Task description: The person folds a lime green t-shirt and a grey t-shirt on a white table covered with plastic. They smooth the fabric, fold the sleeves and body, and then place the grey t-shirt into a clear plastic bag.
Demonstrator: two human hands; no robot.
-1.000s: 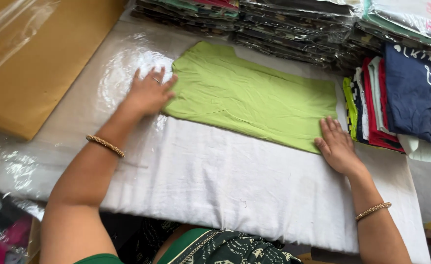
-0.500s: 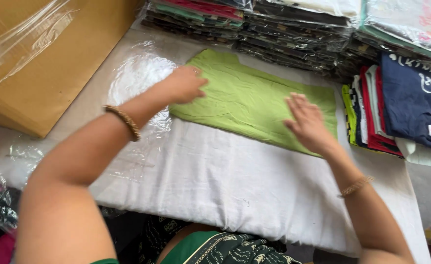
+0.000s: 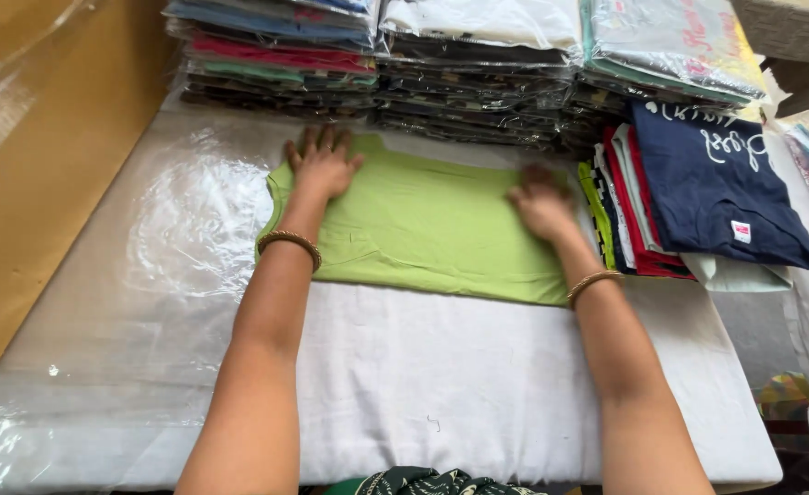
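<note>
At the far edge of the table sit stacks of clothes in clear plastic bags, in about 3 piles side by side. To the right lies a navy shirt on top of a pile of folded shirts, and it has a small red and white label near its front corner. A big brown cardboard sheet leans on the left.

The white table cover has lots of open room near the person. A clear plastic sheet covers its left part.

The green shirt lies flat in the middle, just in front of the bagged stacks. The left hand lies flat on its top left corner, fingers spread wide, holding nothing. The right hand presses on its right side; the fingers look curled a little, but it is blurry. Each wrist has 1 gold bangle.
</note>
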